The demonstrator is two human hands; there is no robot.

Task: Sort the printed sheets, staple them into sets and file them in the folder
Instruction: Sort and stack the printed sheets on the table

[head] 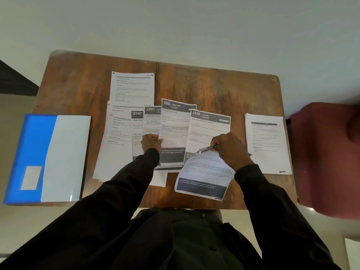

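With the blue folder (pixel 46 158) overhanging the table's (pixel 214 90) left edge, the left hand (pixel 151 142), pinching the fanned sheets (pixel 173 123) mid-table, should hold them flat while the right hand (pixel 228 147), pinching a curled sheet (pixel 202 176) by its top edge, lifts it clear toward the bare wood short of the right-edge stack (pixel 266 143).

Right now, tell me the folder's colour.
The folder is blue at left, white at right; head view.

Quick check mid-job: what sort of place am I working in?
Probably a home or small office corner used as a desk: a wooden table, printed sheets spread on it beside a blue folder, and a maroon seat at the right.
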